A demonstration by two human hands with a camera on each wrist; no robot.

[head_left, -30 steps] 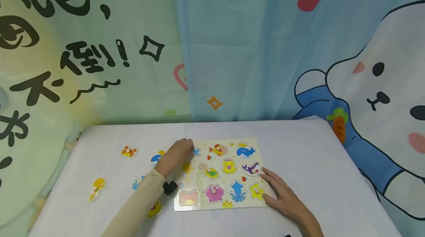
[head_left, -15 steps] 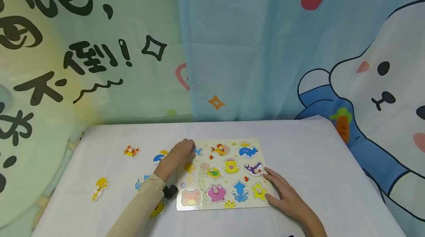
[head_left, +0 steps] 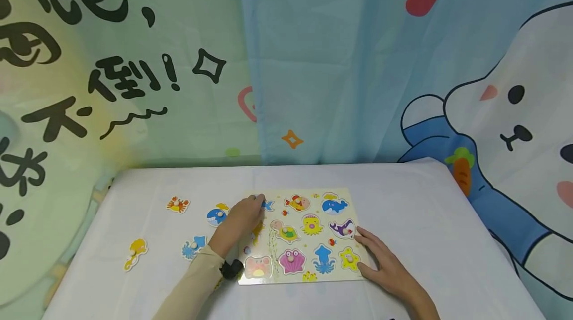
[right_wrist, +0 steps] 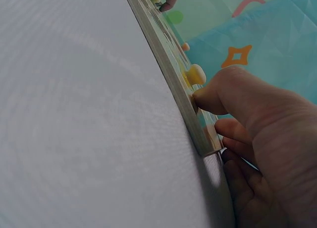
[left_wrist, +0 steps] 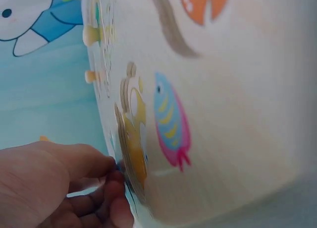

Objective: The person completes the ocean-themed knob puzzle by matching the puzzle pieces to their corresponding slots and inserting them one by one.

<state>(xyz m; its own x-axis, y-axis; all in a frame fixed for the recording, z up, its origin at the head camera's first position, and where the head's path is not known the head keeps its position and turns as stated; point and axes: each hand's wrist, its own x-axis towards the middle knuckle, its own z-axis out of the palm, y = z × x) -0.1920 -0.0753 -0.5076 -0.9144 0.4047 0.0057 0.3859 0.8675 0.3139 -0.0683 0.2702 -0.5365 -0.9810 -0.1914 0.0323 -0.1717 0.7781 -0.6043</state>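
A pale wooden puzzle board [head_left: 309, 277] with colourful sea animals lies on the table. My left hand [head_left: 239, 223] is at its upper left corner. In the left wrist view its thumb and fingers pinch at a yellow puzzle piece [left_wrist: 132, 148] with a layered wooden edge, close over the board. Beside that piece is a printed blue and pink fish [left_wrist: 171, 121]. My right hand [head_left: 389, 267] rests along the board's right edge, fingers fairly straight. Its thumb touches the top near the yellow starfish piece [head_left: 349, 259]; a yellow knob [right_wrist: 196, 74] stands beside the thumb.
Loose pieces lie left of the board: a crab [head_left: 177, 204], a blue whale [head_left: 217, 216], a blue squid [head_left: 192, 248] and a yellow seahorse [head_left: 136, 254]. Another yellow piece is mostly hidden under my left wrist. A printed curtain [head_left: 309, 61] hangs behind the white table [head_left: 447, 240].
My left hand has shifted slightly toward me at the board's corner, uncovering more of the whale and squid pieces. The wrist now covers most of the lower yellow piece. My right hand stays put.
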